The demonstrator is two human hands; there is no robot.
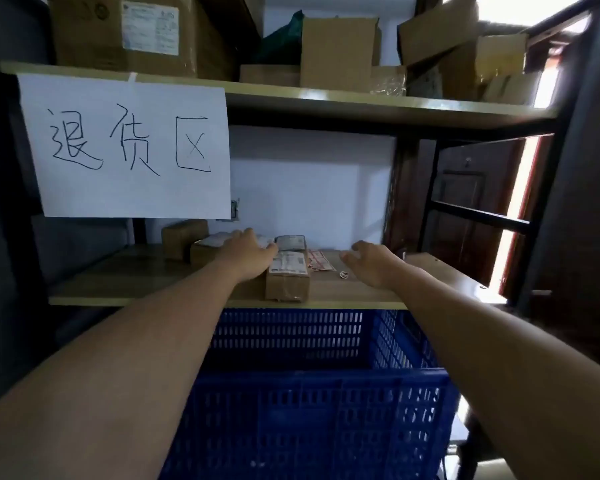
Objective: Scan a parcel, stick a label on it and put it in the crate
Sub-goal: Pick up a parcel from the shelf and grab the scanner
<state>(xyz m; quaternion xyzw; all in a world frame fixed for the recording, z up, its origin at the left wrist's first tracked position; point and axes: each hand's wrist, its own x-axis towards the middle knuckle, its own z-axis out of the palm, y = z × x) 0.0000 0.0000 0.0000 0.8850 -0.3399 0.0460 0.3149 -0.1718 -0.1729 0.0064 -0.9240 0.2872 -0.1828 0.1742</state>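
A: Shelf [146, 271] edge runs left to right, blue crate [291, 403] just below it, open-topped. Bare board on the right side.

B: Hands?

A: Both arms stretched far. Left hand [248, 254] palm down over 2 small parcels, fingers loose, gripping nothing. Right hand [371, 263] hovers open, fingers spread, holding nothing.

B: Parcel?

A: Labelled parcel [287, 277] at the near edge, just right of the left hand, touching it. Red label sheet [321, 263] between parcel and right hand.
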